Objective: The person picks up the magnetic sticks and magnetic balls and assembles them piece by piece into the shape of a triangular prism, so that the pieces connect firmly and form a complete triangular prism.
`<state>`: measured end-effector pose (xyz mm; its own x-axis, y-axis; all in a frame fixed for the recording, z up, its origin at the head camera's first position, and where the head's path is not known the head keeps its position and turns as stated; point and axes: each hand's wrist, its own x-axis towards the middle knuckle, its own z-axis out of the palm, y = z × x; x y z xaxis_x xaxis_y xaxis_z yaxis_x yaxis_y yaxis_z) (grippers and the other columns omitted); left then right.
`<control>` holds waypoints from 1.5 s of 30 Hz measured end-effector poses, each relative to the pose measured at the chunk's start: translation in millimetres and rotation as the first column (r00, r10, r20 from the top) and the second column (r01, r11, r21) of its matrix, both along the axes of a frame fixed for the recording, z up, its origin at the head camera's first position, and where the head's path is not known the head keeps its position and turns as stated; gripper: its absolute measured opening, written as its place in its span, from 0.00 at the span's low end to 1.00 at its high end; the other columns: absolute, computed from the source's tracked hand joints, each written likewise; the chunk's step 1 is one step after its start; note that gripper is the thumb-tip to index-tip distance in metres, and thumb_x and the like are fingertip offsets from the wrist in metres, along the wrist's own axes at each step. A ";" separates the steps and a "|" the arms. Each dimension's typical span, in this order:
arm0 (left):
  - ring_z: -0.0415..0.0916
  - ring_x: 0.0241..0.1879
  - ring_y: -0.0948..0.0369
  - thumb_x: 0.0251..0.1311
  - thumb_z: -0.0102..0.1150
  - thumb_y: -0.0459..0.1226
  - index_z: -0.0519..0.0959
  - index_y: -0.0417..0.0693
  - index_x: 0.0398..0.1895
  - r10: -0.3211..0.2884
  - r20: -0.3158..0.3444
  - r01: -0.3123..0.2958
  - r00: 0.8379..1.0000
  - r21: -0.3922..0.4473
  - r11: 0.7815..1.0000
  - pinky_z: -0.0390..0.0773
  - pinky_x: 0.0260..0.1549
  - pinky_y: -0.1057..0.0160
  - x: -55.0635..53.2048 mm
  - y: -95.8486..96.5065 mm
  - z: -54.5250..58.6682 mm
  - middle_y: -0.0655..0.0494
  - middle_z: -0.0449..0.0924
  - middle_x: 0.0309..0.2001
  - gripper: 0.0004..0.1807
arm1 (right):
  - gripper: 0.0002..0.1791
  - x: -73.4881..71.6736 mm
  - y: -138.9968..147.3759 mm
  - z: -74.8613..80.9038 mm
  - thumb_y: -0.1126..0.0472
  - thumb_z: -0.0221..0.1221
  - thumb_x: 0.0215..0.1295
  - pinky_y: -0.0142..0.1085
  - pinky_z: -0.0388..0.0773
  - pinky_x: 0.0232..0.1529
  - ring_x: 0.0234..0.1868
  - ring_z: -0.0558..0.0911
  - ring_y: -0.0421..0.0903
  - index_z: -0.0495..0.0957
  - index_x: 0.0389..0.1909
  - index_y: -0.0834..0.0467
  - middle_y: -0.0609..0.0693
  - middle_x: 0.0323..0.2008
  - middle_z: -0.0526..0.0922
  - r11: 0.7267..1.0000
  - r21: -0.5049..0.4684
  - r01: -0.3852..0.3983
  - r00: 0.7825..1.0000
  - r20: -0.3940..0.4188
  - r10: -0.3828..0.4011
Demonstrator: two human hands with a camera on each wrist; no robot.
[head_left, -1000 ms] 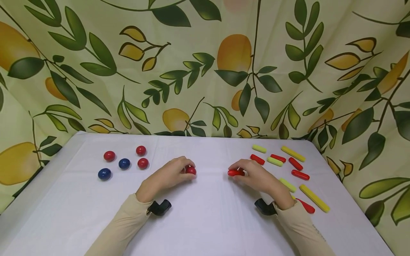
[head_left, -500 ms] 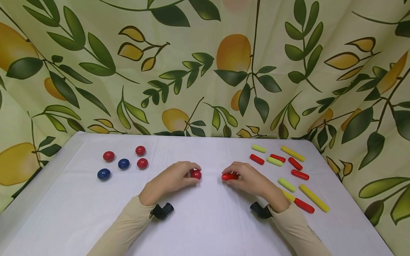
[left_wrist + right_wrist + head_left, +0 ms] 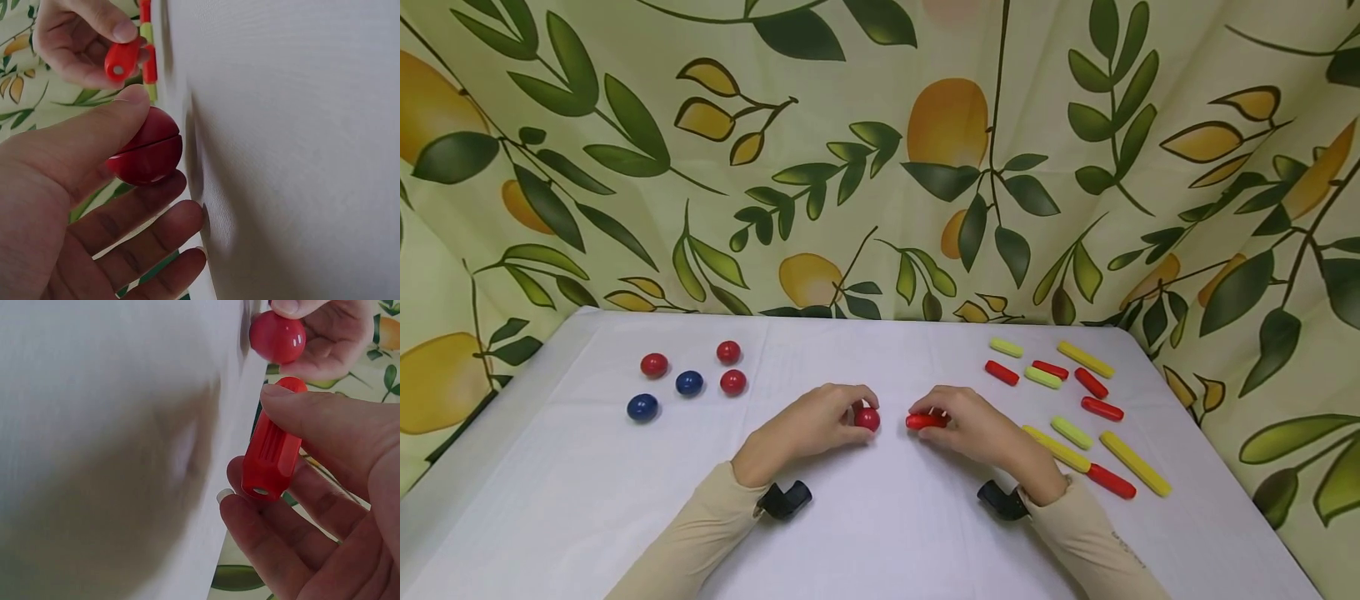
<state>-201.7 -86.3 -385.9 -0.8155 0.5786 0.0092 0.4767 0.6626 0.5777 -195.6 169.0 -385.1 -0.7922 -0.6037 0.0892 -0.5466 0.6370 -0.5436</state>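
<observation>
Near the middle of the table, my left hand (image 3: 820,423) pinches a glossy red ball (image 3: 867,419) between thumb and fingers. A seam runs round this ball (image 3: 150,147) in the left wrist view. Facing it, my right hand (image 3: 966,425) holds a short red magnetic rod (image 3: 925,422) by thumb and fingers. The rod (image 3: 275,447) has grooved sides and a small metal dot in its end. A narrow gap separates ball and rod; they do not touch. Both are held just above the white cloth.
On the left lie red balls (image 3: 654,365) and blue balls (image 3: 643,407). Several loose rods lie on the right: short red ones (image 3: 1102,408), short light-green ones (image 3: 1071,433) and long yellow ones (image 3: 1135,463). A fruit-patterned curtain (image 3: 850,167) hangs behind the white-covered table (image 3: 880,533).
My left hand has moved right and slightly nearer with the red ball. My right hand has moved left with the red rod, so the gap between them has narrowed.
</observation>
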 end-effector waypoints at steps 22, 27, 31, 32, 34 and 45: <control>0.72 0.31 0.66 0.56 0.71 0.43 0.79 0.52 0.46 -0.096 -0.013 0.096 0.995 0.003 0.995 0.73 0.34 0.68 7.1 8.9 0.4 0.63 0.79 0.28 0.16 | 0.14 6.8 -13.9 -5.4 0.61 0.69 0.60 0.31 0.79 0.43 0.38 0.78 0.38 0.84 0.47 0.56 0.45 0.39 0.85 0.997 0.055 -0.051 0.998 -0.019 0.052; 0.71 0.31 0.66 0.56 0.71 0.43 0.79 0.52 0.45 -0.100 -0.022 0.100 0.995 -0.001 0.995 0.72 0.34 0.68 9.3 10.7 1.0 0.63 0.78 0.28 0.16 | 0.13 8.3 -15.2 -6.6 0.61 0.68 0.60 0.30 0.79 0.42 0.37 0.77 0.37 0.84 0.46 0.56 0.44 0.39 0.84 0.998 0.043 -0.054 0.998 -0.011 0.055; 0.72 0.32 0.65 0.56 0.71 0.43 0.79 0.52 0.45 -0.100 -0.011 0.100 0.995 -0.003 0.995 0.72 0.34 0.68 9.5 10.6 0.7 0.62 0.78 0.29 0.16 | 0.13 8.7 -15.3 -7.1 0.61 0.68 0.61 0.30 0.78 0.42 0.37 0.77 0.38 0.84 0.46 0.56 0.44 0.38 0.84 0.998 0.038 -0.053 0.999 0.003 0.053; 0.73 0.32 0.64 0.56 0.71 0.43 0.79 0.51 0.45 -0.101 -0.006 0.101 0.995 -0.001 0.995 0.72 0.34 0.68 9.4 10.5 0.7 0.61 0.79 0.30 0.16 | 0.13 8.6 -15.2 -7.4 0.61 0.68 0.61 0.30 0.78 0.42 0.37 0.77 0.38 0.84 0.46 0.56 0.44 0.38 0.84 0.998 0.038 -0.053 0.999 0.007 0.053; 0.73 0.32 0.63 0.56 0.72 0.43 0.79 0.51 0.45 -0.101 0.001 0.101 0.995 -0.001 0.995 0.72 0.35 0.68 9.1 9.6 0.7 0.61 0.79 0.31 0.16 | 0.13 8.5 -15.4 -7.7 0.61 0.68 0.61 0.30 0.78 0.42 0.37 0.77 0.38 0.84 0.46 0.56 0.44 0.38 0.84 0.998 0.039 -0.052 0.999 0.014 0.051; 0.74 0.37 0.61 0.55 0.71 0.42 0.81 0.53 0.45 -0.039 0.071 0.040 0.997 -0.013 0.999 0.74 0.39 0.62 6.5 -0.8 8.6 0.58 0.81 0.36 0.15 | 0.13 7.7 -15.0 -9.2 0.61 0.68 0.61 0.30 0.77 0.42 0.37 0.76 0.38 0.83 0.47 0.55 0.43 0.38 0.84 0.997 0.046 -0.054 0.998 0.042 0.052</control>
